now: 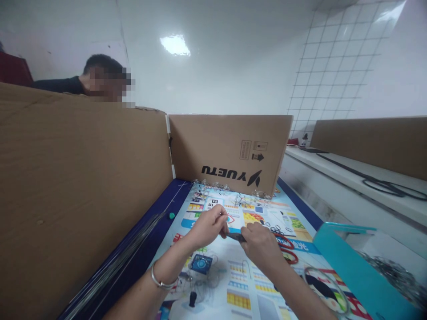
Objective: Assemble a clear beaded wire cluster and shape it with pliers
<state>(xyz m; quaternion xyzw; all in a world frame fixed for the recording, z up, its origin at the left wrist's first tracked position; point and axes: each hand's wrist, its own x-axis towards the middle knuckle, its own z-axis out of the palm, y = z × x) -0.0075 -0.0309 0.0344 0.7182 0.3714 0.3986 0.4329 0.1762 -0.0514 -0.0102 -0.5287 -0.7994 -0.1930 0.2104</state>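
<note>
Pliers (236,237) of dark metal fill right hand (262,244), left of turquoise open box (353,269); left hand (208,226) pinched narrow, contents unclear. Likely gripping step; next needs steadiness.

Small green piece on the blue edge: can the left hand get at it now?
Likely yes: nothing visible stands between the left hand and the small green piece, though that hand looks busy at the dark tool.
</note>
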